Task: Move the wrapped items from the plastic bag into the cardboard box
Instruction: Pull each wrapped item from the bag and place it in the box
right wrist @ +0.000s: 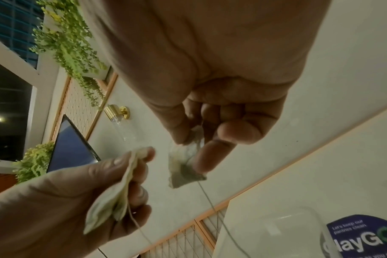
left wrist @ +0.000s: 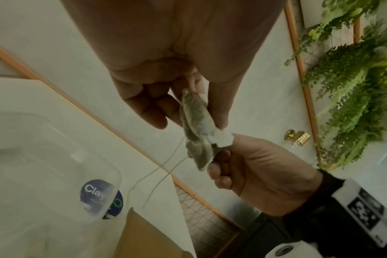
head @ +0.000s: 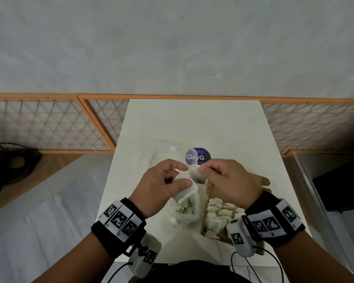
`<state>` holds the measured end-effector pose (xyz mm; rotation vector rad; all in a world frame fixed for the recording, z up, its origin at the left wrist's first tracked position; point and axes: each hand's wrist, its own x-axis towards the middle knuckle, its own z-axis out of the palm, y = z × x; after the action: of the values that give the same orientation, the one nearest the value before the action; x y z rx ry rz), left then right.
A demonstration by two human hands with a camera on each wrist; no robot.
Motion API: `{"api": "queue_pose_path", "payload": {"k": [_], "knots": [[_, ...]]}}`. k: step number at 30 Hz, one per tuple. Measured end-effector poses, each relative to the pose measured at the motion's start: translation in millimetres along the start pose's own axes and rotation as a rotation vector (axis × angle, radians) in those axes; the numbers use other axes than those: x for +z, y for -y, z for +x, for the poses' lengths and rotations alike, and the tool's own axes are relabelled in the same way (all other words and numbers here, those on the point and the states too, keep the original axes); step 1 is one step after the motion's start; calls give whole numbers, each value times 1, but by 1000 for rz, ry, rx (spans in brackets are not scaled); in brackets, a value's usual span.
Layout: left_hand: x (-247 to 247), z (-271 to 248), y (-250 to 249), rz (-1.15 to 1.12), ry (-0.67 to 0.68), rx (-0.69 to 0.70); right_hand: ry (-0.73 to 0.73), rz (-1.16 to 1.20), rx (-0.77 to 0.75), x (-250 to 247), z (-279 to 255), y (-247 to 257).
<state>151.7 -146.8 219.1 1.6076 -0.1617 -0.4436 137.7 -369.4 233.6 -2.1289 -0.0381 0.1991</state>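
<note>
Wrist views show strings the head view hides; left hand (head: pixel 164 185) and right hand (head: pixel 230 180) each pinch tea bags (right wrist: pixel 183 167).

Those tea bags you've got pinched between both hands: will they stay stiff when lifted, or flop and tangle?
Probably floppy: the tea bag under the right hand creases and sags from its pinched corner. Likely very light, since a fingertip pinch carries the ones in the left hand. Snagging seems possible: thin strings trail loose below them.
</note>
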Motion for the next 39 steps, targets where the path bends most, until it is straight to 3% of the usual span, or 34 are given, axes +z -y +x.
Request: {"api": "queue_pose_path", "payload": {"k": [6,11,14,21,28,31,36,39], "knots": [[12,5,-6,-83,-22,47,84,263,119,5,2,8],[15,8,2,-73,-132,55,142,433,145,5,0,14],[13,8,5,-126,-99,16,151,483,161,5,-2,13],[15,10,8,-199,-42,18,250,366,77,6,-6,7],[32,13,11,-280,26,-6,174,222,26,-1,-18,-12],[33,15,25,-105,54,-69,131,155,64,-22,-38,-30],[27,16,71,582,124,-97,21,-156,154,-52,-87,-81],[24,13,101,799,219,-146,43,-239,266,-45,-108,-121]]}}
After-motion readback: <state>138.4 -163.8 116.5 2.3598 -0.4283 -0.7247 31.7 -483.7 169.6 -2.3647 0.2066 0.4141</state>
